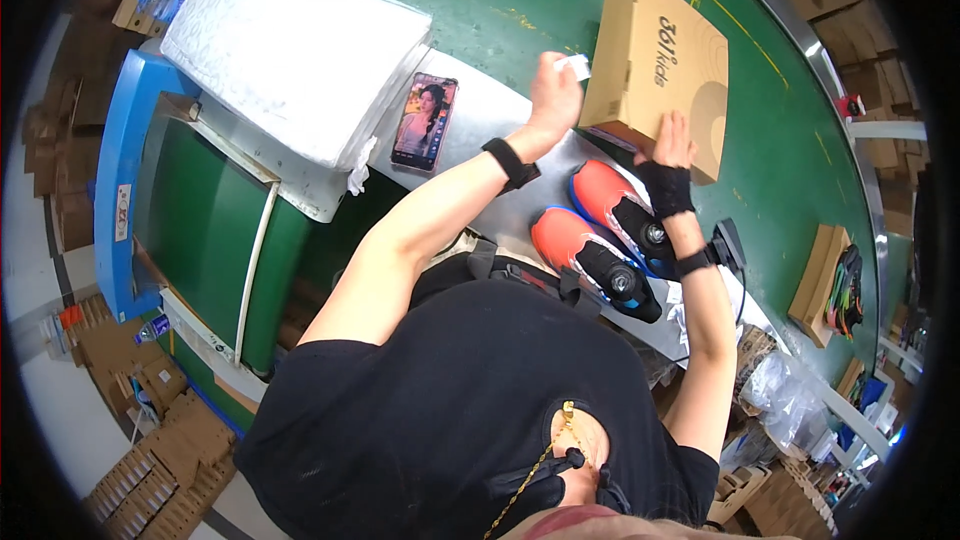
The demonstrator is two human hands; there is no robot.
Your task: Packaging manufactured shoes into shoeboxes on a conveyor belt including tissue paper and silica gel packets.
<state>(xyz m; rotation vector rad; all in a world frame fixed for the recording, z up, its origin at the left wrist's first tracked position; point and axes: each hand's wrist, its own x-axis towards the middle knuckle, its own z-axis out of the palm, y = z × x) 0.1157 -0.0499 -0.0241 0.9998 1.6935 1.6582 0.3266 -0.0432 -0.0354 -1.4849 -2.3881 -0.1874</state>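
Observation:
A brown cardboard shoe box rests on the green belt in front of me. My right hand, in a black fingerless wrist wrap, lies on the box's near edge with its fingers stretched flat on the lid. My left hand is closed in a pinch on a small white label, just left of the box. Two orange-and-black shoes, one nearer and one farther, sit side by side on the metal ledge below the box. Each shoe has a round dial.
A phone with a lit screen lies left of my left forearm. Farther left, a white plastic-covered stack stands by a blue machine frame. A cardboard tray with colourful items is at the right, near clear plastic bags.

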